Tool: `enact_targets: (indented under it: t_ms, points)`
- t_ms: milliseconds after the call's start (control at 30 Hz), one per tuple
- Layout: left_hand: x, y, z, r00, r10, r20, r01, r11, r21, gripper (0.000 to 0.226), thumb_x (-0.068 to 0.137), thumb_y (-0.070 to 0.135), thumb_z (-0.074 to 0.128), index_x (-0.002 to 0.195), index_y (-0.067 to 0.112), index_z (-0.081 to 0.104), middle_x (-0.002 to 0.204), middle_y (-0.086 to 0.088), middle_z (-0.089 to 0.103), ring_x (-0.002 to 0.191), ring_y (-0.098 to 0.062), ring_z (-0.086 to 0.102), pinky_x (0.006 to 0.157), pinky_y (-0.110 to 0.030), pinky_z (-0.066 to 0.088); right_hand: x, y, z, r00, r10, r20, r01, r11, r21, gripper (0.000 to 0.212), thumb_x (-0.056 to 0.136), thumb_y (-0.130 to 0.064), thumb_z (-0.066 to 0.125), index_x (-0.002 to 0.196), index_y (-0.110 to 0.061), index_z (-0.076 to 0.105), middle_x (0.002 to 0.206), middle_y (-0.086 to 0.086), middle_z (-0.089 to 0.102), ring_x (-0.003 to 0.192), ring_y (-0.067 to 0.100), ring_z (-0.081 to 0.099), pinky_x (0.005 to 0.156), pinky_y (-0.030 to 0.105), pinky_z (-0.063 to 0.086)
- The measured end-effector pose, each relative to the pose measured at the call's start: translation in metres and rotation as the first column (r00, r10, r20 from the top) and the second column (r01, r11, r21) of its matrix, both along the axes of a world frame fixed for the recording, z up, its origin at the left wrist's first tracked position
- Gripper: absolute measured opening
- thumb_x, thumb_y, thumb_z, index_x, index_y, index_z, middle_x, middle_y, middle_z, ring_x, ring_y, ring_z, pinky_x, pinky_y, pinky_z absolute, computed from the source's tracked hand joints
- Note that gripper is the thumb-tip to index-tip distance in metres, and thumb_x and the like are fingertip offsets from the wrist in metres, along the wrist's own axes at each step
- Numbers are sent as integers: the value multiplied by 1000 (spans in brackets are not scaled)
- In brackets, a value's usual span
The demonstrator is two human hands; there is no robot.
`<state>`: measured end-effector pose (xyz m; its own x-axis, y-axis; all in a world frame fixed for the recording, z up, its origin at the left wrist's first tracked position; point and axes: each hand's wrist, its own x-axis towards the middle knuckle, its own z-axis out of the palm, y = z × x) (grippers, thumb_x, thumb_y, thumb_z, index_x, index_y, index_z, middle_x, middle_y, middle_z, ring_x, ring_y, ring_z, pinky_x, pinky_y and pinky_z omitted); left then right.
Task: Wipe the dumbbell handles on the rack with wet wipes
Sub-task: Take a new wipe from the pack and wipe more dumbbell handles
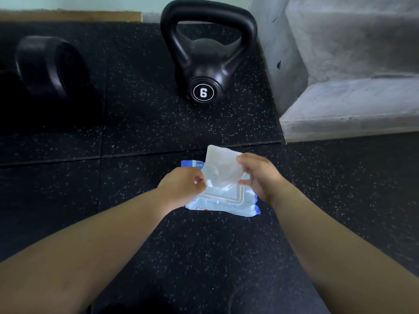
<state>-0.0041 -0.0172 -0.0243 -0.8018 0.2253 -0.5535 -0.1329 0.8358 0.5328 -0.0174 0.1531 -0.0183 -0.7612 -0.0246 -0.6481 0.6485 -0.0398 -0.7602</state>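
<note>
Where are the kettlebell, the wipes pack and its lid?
Black kettlebell marked 6 (205, 64): head view, on its round body.
Blue-and-white soft wet-wipes pack (226, 203): head view, on its near face.
Translucent white plastic flip lid (223, 163): head view, on the raised lid's middle.

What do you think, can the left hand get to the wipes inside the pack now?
Probably yes. The right hand holds the lid flipped up, so the opening of the wipes pack is uncovered. The left hand pinches right at that opening, and nothing lies in between.
</note>
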Motion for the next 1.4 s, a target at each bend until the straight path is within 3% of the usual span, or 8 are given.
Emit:
enact_targets:
  t_ms: [167,367,600,800,900,1033,1233,1400]
  points:
    - [2,0,1,1000,-19,-6,19,1000,-17,20,92,19,45,101,13,62,106,-1,65,85,-18,59,78,-30,47,-9,14,26,956,-283,-78,268,950,-162,19,92,-15,46,75,-11,52,73,8,54,68,21,53,71,37,46]
    - [2,2,-4,996,-58,-74,53,996,-72,21,94,23,44,104,14,61,96,-2,66,55,-9,46,52,-20,36,-16,49,62,819,-561,-119,518,813,-266,30,94,-26,44,108,-3,57,94,13,65,84,26,62,81,39,50]
    - [2,25,-4,982,-86,-167,70,992,-101,21,95,20,41,101,16,61,63,5,53,45,-6,38,41,-15,28,-8,59,58,825,-556,-101,533,825,-188,30,93,-27,48,113,-5,56,111,15,63,96,28,63,86,44,51]
    - [12,33,-14,929,-369,11,368,925,-97,36,97,31,39,131,24,48,135,4,48,120,-18,46,99,-31,39,1,71,55,819,-573,-12,560,804,-199,27,92,-34,50,99,-10,61,97,10,70,87,25,68,75,38,54]
    - [-1,34,0,999,-42,-10,43,987,153,39,97,31,41,135,23,42,138,4,46,120,-14,45,94,-26,39,3,70,52,850,-527,7,513,825,-239,34,92,-37,46,107,-10,61,96,9,71,84,23,69,69,33,54]
    - [-19,39,34,928,325,186,-371,735,568,55,91,33,50,141,24,29,131,9,41,112,-3,40,90,-20,32,-1,57,50,887,-461,21,442,836,-324,32,95,-37,42,91,-12,62,67,4,72,60,18,69,50,28,55]
    - [-13,33,43,899,364,245,-435,676,594,10,85,17,64,94,20,63,89,6,66,80,-10,63,67,-18,51,1,17,41,993,-34,-112,13,983,-184,52,78,-37,63,120,-9,49,107,10,63,86,21,65,66,31,55]
    - [-16,11,42,857,481,182,-498,689,526,5,85,16,64,80,14,64,75,3,62,62,-7,59,50,-12,48,2,12,32,984,-89,-152,98,994,55,12,88,-10,56,94,-20,59,96,6,63,81,19,61,75,37,53]
